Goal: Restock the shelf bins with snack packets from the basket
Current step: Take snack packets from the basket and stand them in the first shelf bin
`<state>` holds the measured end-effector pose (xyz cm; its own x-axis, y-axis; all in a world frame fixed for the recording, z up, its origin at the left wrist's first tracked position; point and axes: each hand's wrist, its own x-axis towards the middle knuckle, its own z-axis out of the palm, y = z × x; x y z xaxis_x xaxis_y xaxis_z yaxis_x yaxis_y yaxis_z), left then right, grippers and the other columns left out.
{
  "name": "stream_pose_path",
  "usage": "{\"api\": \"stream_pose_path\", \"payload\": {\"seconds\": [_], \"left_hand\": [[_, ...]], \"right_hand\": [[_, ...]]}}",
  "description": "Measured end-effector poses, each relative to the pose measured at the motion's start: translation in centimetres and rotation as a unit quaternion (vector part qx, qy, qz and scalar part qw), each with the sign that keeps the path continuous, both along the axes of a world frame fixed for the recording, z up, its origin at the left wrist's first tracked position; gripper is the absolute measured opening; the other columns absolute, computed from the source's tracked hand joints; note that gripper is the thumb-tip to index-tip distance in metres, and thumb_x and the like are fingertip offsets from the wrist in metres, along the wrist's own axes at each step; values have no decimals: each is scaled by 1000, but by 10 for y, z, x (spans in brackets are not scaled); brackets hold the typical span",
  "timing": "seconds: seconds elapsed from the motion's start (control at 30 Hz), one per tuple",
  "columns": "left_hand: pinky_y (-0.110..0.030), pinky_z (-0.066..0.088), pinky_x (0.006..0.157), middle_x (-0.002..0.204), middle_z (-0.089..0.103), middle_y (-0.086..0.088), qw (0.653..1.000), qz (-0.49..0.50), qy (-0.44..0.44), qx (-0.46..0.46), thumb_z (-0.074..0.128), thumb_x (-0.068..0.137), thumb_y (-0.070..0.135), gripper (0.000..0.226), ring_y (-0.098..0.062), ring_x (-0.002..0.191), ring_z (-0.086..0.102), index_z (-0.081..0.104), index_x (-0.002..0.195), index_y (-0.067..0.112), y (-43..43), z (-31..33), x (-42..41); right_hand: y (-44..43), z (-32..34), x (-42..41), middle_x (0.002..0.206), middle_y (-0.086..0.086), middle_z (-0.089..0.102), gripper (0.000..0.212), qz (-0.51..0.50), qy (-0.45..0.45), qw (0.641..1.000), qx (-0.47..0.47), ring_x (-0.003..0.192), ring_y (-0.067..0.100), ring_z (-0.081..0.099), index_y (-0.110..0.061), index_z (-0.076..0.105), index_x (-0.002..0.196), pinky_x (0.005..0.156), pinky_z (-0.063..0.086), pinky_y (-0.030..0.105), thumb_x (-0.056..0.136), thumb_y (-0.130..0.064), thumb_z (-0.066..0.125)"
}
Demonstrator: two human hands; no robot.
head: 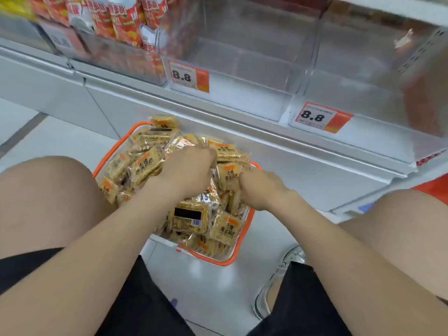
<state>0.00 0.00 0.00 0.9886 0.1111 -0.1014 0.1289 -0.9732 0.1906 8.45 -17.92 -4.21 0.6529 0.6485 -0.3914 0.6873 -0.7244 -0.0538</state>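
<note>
A clear basket with an orange rim (244, 241) sits on the floor between my knees, heaped with yellow snack packets (186, 218). My left hand (188, 173) is sunk into the pile, fingers curled around packets near the top. My right hand (260, 187) is closed on packets at the basket's right side. Above stand clear shelf bins: the middle bin (242, 69) with an 8.8 price tag (189, 76) looks empty, and so does the right bin (363, 93) with its 8.8 tag (320, 117).
A bin at the upper left holds red snack packets (126, 23). The white shelf base (218, 122) runs just behind the basket. My bare knees flank the basket, and a shoe (278, 287) rests on the pale floor at the right.
</note>
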Motion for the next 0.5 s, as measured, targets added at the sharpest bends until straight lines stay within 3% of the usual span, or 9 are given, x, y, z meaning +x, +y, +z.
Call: {"api": "stream_pose_path", "payload": {"seconds": [0.07,0.13,0.23,0.33,0.5], "left_hand": [[-41,50,79,116,62,-5,999,3,29,16,51,100,14,24,-31,108,62,64,119,21,-3,3,-8],[-48,52,90,124,60,-9,995,-14,77,56,53,101,14,26,-34,117,58,62,124,21,-6,6,-12],[-51,49,102,138,54,-10,994,-55,87,29,52,102,13,32,-35,129,53,59,129,26,-16,11,-10],[-42,47,89,138,54,-10,994,-81,62,32,51,102,10,36,-34,125,55,57,133,26,-24,9,-10],[-44,53,89,129,57,-7,992,-93,81,34,50,102,7,38,-31,113,59,56,135,26,-29,5,-9]], "right_hand": [[-19,-3,-15,93,4,55,19,41,-9,997,-64,87,33,59,-17,52,88,68,40,38,91,1,51],[-40,-23,-26,118,5,62,35,91,8,991,-102,106,32,62,-19,60,118,78,46,42,91,1,50],[-55,-40,-32,151,8,43,61,121,12,984,-130,133,33,48,-24,44,151,104,43,54,95,-1,51],[-52,-42,-33,156,10,36,55,180,-30,971,-156,151,30,27,-22,43,153,116,34,56,101,-10,52],[-43,-42,-30,156,5,42,48,178,-11,966,-186,149,27,32,-24,47,152,117,34,53,105,-16,51]]}}
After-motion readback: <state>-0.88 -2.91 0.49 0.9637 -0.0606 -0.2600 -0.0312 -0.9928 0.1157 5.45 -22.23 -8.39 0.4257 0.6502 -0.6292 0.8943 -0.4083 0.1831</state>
